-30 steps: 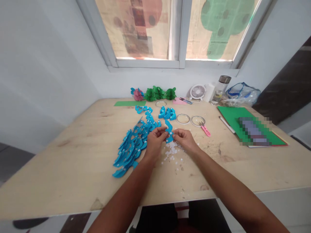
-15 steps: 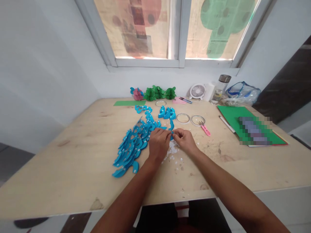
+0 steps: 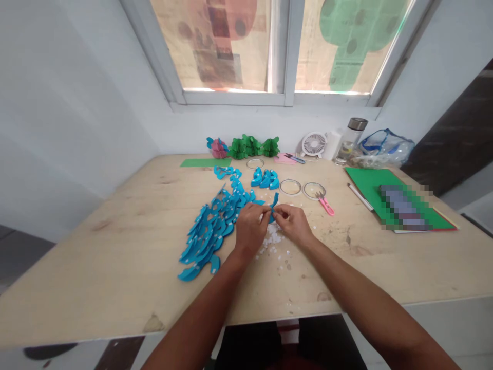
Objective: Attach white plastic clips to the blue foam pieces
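Between my fingertips is a curved blue paper piece (image 3: 275,199), its upper end sticking up and its middle covered by my fingers. My left hand (image 3: 251,224) pinches it from the left, and my right hand (image 3: 293,222) pinches it from the right. Small white paper bits (image 3: 274,235) lie scattered on the table just below my hands. To the left spreads a large heap of blue paper pieces (image 3: 210,231) dotted with white squares. Beyond my hands sits a smaller blue group (image 3: 265,178).
Tape rolls (image 3: 290,187) and pink-handled snips (image 3: 325,203) lie right of centre. Green and pink paper figures (image 3: 250,147), a small white fan (image 3: 314,144) and a bottle (image 3: 349,140) line the wall. Green sheets (image 3: 370,180) and a pen (image 3: 360,197) are at right.
The blue paper piece has tilted slightly, its upper end now leaning a little to the right. Both hands keep their pinch in nearly the same place.
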Action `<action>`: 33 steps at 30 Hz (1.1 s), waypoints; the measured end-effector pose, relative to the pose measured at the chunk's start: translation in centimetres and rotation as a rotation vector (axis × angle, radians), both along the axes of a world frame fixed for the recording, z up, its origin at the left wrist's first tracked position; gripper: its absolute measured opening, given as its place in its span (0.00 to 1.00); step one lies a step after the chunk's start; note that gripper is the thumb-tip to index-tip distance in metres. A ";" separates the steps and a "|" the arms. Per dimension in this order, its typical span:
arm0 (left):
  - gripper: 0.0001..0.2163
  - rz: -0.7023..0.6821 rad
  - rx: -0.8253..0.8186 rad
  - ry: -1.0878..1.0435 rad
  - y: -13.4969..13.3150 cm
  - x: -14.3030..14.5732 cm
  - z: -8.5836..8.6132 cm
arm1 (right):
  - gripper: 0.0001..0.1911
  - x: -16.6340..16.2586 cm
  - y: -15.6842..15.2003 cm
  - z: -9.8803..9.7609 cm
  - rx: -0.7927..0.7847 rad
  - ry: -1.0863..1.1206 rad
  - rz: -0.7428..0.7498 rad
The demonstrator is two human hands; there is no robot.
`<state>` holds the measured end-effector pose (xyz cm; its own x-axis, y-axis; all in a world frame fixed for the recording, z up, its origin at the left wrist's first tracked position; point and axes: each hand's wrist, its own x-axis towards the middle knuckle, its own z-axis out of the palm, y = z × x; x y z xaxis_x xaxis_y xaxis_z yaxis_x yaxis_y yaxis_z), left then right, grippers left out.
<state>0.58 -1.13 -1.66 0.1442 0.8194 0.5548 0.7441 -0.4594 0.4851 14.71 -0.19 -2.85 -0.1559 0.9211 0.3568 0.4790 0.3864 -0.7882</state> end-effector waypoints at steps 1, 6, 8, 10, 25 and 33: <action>0.09 0.001 -0.011 -0.027 0.0 0.0 0.0 | 0.08 0.0 0.0 0.0 0.001 0.003 -0.001; 0.08 0.012 -0.115 -0.215 0.1 -0.1 0.2 | 0.08 0.0 0.0 0.0 -0.023 0.031 0.011; 0.08 0.016 -0.202 -0.315 0.2 -0.1 0.3 | 0.08 0.0 0.1 -0.1 -0.044 0.054 0.017; 0.08 0.018 -0.285 -0.418 0.3 -0.1 0.5 | 0.09 0.0 0.2 -0.2 -0.081 0.093 0.020; 0.06 0.024 -0.322 -0.449 0.5 -0.9 0.4 | 0.09 0.2 0.9 -0.5 -0.282 0.476 -0.010; 0.08 -0.056 -0.427 -0.608 0.2 -0.5 1.0 | 0.11 0.3 0.9 -0.1 -0.263 0.513 -0.021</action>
